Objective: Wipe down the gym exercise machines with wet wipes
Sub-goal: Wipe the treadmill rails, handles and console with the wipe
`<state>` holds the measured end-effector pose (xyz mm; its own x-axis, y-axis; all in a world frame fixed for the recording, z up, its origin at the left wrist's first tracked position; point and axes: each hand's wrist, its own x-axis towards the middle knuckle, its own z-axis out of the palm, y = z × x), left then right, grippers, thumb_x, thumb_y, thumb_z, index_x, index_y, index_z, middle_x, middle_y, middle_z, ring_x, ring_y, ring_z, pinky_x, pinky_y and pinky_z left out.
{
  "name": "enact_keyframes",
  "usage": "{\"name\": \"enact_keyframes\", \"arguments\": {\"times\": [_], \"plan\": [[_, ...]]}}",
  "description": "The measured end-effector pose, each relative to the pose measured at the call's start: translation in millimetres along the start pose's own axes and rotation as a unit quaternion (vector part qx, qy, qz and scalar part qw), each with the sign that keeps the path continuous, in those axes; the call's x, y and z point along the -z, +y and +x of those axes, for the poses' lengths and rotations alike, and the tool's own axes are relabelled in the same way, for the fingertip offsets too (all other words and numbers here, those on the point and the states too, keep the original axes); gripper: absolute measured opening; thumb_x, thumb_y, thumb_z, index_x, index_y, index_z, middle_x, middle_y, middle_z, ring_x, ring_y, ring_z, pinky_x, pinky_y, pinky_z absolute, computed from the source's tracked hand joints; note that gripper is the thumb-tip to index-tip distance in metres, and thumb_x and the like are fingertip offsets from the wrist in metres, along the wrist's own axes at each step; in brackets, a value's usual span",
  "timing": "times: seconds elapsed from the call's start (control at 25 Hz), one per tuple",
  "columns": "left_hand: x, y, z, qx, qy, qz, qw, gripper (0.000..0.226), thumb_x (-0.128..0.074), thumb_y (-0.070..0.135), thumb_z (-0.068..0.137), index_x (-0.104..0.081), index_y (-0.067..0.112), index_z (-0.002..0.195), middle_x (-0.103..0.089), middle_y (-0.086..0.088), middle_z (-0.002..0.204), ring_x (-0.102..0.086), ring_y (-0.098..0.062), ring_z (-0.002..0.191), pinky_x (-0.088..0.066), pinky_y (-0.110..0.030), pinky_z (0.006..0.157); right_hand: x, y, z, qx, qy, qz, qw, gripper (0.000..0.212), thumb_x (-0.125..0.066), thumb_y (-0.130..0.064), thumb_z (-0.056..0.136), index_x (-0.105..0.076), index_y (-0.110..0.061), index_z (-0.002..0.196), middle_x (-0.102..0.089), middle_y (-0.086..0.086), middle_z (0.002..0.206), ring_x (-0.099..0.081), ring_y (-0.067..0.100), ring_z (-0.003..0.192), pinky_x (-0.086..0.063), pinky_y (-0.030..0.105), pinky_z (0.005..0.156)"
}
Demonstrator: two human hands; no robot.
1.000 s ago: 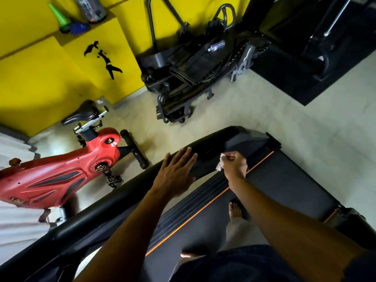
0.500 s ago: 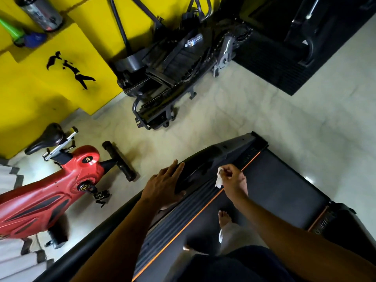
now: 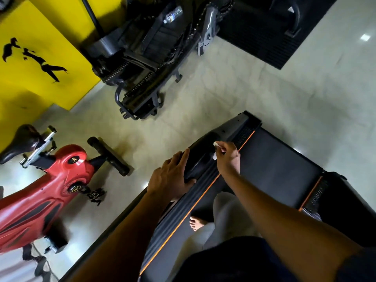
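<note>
I stand barefoot on a black treadmill [image 3: 272,165] with an orange stripe along its left side rail. My right hand [image 3: 227,157] pinches a small white wet wipe [image 3: 216,144] and holds it against the rear end of the black left handrail [image 3: 200,153]. My left hand [image 3: 173,176] lies flat on that same handrail just behind the right hand, fingers straight and pointing toward the rail's end. Most of the wipe is hidden inside my right fingers.
A red exercise bike [image 3: 46,190] with a black saddle stands on the left. A black stepper machine [image 3: 142,58] holding a water bottle [image 3: 173,14] sits ahead by the yellow wall [image 3: 40,37]. A black floor mat [image 3: 260,37] lies top right on pale tiles.
The view has tilted down and forward. Both hands have slid along the handrail toward its rear end, the right hand keeping the wipe on the rail.
</note>
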<state>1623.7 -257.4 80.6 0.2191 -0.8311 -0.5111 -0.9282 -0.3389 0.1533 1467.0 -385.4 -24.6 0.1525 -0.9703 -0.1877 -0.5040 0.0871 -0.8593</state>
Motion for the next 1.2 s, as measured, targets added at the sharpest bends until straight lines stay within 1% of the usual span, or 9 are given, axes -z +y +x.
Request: {"name": "enact_keyframes", "arguments": {"times": [0.16,0.36,0.52,0.64,0.72,0.8,0.88,1.08,1.2], "plan": [[0.6,0.3,-0.4,0.001,0.006,-0.027,1.0,0.106,-0.058,0.069,0.089,0.009,0.034,0.163,-0.018,0.001,0.171,-0.04,-0.03,0.146,-0.051,-0.051,0.103,5.0,8.0,17.6,0.012,-0.013,-0.017,1.0,0.014,-0.066,-0.009,0.096,-0.077,-0.009,0.106,-0.073,0.005,0.107,-0.069,0.012,0.095,-0.049,0.012,0.084],[2.2,2.0,0.7,0.019,0.01,-0.041,0.999,0.104,-0.058,0.071,0.088,0.007,0.038,0.162,-0.017,0.009,0.171,-0.04,-0.025,0.147,-0.051,-0.047,0.101,-1.1,17.6,71.8,-0.066,-0.066,-0.1,0.991,0.023,-0.059,-0.006,0.099,-0.076,-0.007,0.114,-0.074,0.012,0.119,-0.068,0.028,0.112,-0.044,0.018,0.085],[5.5,3.7,-0.9,0.028,0.024,-0.031,0.999,0.1,-0.053,0.074,0.089,0.006,0.04,0.163,-0.014,0.013,0.171,-0.038,-0.022,0.148,-0.052,-0.041,0.099,7.1,5.5,86.6,0.051,-0.188,-0.118,0.974,0.025,-0.061,-0.013,0.1,-0.075,-0.016,0.121,-0.074,0.002,0.122,-0.067,0.009,0.1,-0.05,0.019,0.09],[6.2,4.2,-3.5,0.032,0.03,-0.038,0.998,0.1,-0.054,0.073,0.089,0.003,0.04,0.164,-0.016,0.014,0.172,-0.037,-0.02,0.149,-0.054,-0.041,0.097,34.0,23.6,72.6,0.128,-0.252,-0.084,0.956,0.03,-0.059,-0.01,0.101,-0.069,-0.014,0.129,-0.067,-0.006,0.132,-0.06,0.0,0.119,-0.043,0.008,0.1],[4.7,3.3,-4.3,0.031,0.039,-0.04,0.998,0.098,-0.047,0.076,0.087,0.001,0.039,0.165,-0.017,0.014,0.171,-0.039,-0.02,0.149,-0.055,-0.041,0.095,34.9,39.0,79.0,0.119,-0.279,-0.074,0.95,0.035,-0.055,-0.02,0.104,-0.063,-0.017,0.138,-0.061,-0.005,0.142,-0.055,0.004,0.131,-0.043,0.022,0.111],[4.8,3.6,-4.2,0.03,0.033,-0.032,0.998,0.098,-0.038,0.079,0.083,0.004,0.041,0.164,-0.015,0.014,0.172,-0.038,-0.019,0.15,-0.055,-0.04,0.095,11.7,33.0,99.8,0.032,-0.331,-0.072,0.94,0.043,-0.048,-0.037,0.104,-0.057,-0.021,0.143,-0.054,0.0,0.151,-0.049,0.015,0.14,-0.039,0.038,0.118],[6.7,1.7,-2.7,0.036,0.022,-0.034,0.999,0.099,-0.038,0.08,0.084,0.008,0.042,0.163,-0.011,0.015,0.172,-0.034,-0.019,0.151,-0.053,-0.04,0.097,-11.5,15.0,113.4,0.023,-0.385,-0.104,0.917,0.045,-0.041,-0.037,0.104,-0.058,-0.017,0.14,-0.05,0.005,0.153,-0.039,0.02,0.146,-0.029,0.036,0.122],[12.0,6.3,-2.2,0.054,-0.001,-0.045,0.998,0.1,-0.05,0.076,0.09,0.009,0.043,0.163,-0.007,0.015,0.173,-0.029,-0.018,0.154,-0.049,-0.039,0.103,2.0,14.1,104.1,0.207,-0.432,-0.063,0.876,0.045,-0.035,-0.018,0.096,-0.063,-0.007,0.13,-0.061,0.007,0.136,-0.053,0.019,0.133,-0.035,0.028,0.116],[12.3,6.4,-2.5,0.049,0.018,-0.04,0.998,0.101,-0.054,0.075,0.089,0.008,0.043,0.163,-0.01,0.015,0.173,-0.034,-0.019,0.152,-0.051,-0.04,0.101,-16.1,6.2,144.2,0.151,-0.462,-0.179,0.855,0.03,-0.046,-0.021,0.105,-0.067,-0.007,0.121,-0.065,0.01,0.124,-0.06,0.026,0.12,-0.04,0.028,0.103]]}}
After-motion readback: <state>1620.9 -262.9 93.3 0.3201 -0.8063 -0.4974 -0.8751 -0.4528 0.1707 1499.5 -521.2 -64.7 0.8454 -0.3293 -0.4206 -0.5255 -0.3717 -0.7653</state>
